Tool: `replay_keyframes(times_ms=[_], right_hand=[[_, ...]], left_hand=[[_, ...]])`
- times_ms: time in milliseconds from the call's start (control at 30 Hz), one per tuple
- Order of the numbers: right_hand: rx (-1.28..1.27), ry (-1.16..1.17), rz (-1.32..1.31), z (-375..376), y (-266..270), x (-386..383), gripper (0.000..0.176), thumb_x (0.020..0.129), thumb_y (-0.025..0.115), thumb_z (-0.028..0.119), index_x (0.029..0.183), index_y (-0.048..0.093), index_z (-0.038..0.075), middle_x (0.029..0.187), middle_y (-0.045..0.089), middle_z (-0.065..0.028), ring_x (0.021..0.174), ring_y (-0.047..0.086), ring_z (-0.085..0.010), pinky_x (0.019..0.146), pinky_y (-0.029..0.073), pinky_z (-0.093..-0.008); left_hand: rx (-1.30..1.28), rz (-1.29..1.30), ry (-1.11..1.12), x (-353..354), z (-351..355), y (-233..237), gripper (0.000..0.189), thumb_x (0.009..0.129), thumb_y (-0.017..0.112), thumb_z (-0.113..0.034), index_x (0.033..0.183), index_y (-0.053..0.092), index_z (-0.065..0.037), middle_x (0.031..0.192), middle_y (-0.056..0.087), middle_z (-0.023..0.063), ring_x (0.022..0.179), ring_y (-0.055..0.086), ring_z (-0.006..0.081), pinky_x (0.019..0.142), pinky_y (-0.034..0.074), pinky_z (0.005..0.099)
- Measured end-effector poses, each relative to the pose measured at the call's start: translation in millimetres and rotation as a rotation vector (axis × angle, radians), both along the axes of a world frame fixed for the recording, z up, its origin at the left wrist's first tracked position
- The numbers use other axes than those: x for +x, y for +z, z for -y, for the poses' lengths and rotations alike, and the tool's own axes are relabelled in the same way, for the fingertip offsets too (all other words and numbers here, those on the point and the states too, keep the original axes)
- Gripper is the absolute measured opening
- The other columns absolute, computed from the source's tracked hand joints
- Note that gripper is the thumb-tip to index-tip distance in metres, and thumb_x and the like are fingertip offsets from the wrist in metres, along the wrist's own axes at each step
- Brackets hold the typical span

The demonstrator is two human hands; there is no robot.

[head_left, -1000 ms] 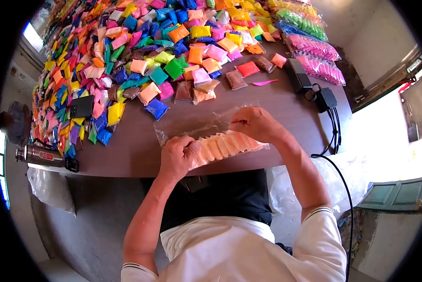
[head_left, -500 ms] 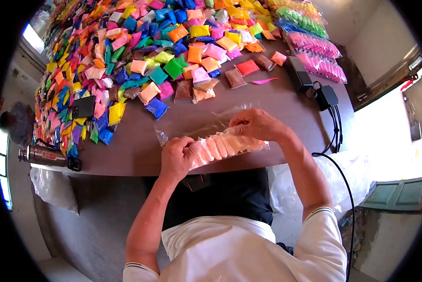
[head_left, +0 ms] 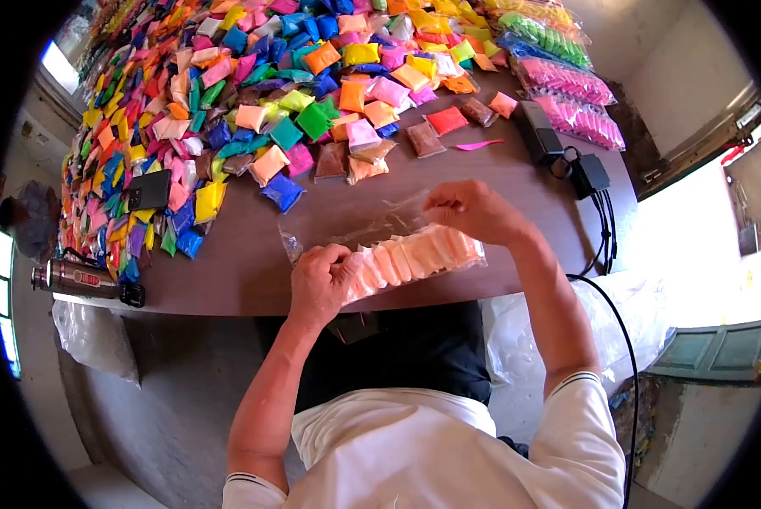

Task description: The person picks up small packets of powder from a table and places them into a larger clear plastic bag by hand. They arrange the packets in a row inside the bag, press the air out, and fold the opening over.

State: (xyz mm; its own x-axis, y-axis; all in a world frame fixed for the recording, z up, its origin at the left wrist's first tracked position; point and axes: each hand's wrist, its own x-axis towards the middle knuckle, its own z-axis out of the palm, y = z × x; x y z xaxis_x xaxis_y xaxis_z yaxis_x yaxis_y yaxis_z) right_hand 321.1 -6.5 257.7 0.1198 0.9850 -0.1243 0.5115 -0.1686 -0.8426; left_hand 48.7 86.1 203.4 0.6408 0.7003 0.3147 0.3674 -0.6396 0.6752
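A clear plastic bag [head_left: 338,229] lies at the table's front edge, its loose flap spread away from me. Inside it stands a row of peach-coloured packets [head_left: 410,257], packed side by side. My left hand [head_left: 319,284] grips the bag's left end, thumb on top. My right hand [head_left: 475,212] is closed above the right part of the row, fingertips pinched at the far edge of the flap. The exact contact of those fingertips is hard to make out.
Many colourful packets [head_left: 283,136] cover the far and left table. Filled bags [head_left: 567,81] are stacked at far right, near a black box [head_left: 536,131] and an adapter [head_left: 590,176] with cables. A phone [head_left: 150,191] and a flask [head_left: 83,280] lie left. A pink strip [head_left: 480,145] lies beyond.
My right hand has lifted slightly up and away from the packets, uncovering more of the row's right end. My left hand keeps its grip in the same place.
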Motion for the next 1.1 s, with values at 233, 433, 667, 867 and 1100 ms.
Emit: replay_keyframes(times_ms=[233, 433, 667, 867, 1100], right_hand=[[0.111, 0.056, 0.199, 16, 4, 4, 0.031, 0.08, 0.076, 0.019, 0.104, 0.068, 0.002, 0.095, 0.071, -0.0139, 0.091, 0.068, -0.0269, 0.083, 0.052, -0.0356], [0.044, 0.043, 0.229, 15, -7, -5, 0.028, 0.076, 0.077, 0.019, 0.098, 0.07, 0.004, 0.09, 0.071, -0.0137, 0.087, 0.068, -0.0279, 0.079, 0.052, -0.0365], [0.017, 0.009, 0.233, 11, -1, -5, 0.022, 0.079, 0.073, 0.02, 0.095, 0.072, 0.005, 0.093, 0.07, -0.01, 0.088, 0.066, -0.0248, 0.079, 0.052, -0.0361], [0.176, 0.022, 0.421, -25, -2, -18, 0.029, 0.08, 0.069, 0.019, 0.104, 0.068, 0.003, 0.101, 0.069, -0.0165, 0.096, 0.065, -0.0332, 0.086, 0.05, -0.0412], [0.143, 0.214, 0.51, -71, -23, -44, 0.03, 0.079, 0.068, 0.02, 0.104, 0.068, 0.004, 0.102, 0.069, -0.0191, 0.094, 0.065, -0.0362, 0.083, 0.05, -0.0435]], left_hand=[[-0.048, 0.015, 0.005, 0, 2, -1, 0.027, 0.091, 0.069, -0.029, 0.08, 0.063, -0.004, 0.062, 0.056, 0.0083, 0.061, 0.058, 0.0259, 0.059, 0.046, 0.0382], [-0.01, 0.021, 0.008, -1, 1, -3, 0.026, 0.091, 0.068, -0.029, 0.082, 0.064, -0.005, 0.063, 0.057, 0.0084, 0.062, 0.058, 0.0263, 0.059, 0.047, 0.0381], [-0.039, 0.008, 0.012, 0, 3, 3, 0.026, 0.091, 0.068, -0.029, 0.081, 0.065, -0.004, 0.065, 0.059, 0.0094, 0.065, 0.059, 0.0273, 0.061, 0.047, 0.0388], [-0.024, 0.026, 0.019, 0, 2, 0, 0.026, 0.09, 0.069, -0.028, 0.081, 0.065, -0.004, 0.067, 0.061, 0.0107, 0.067, 0.06, 0.0291, 0.061, 0.048, 0.04], [-0.044, -0.018, 0.008, -3, 0, -4, 0.029, 0.09, 0.069, -0.028, 0.088, 0.067, 0.0, 0.073, 0.062, 0.0135, 0.066, 0.06, 0.0261, 0.062, 0.048, 0.0358]])
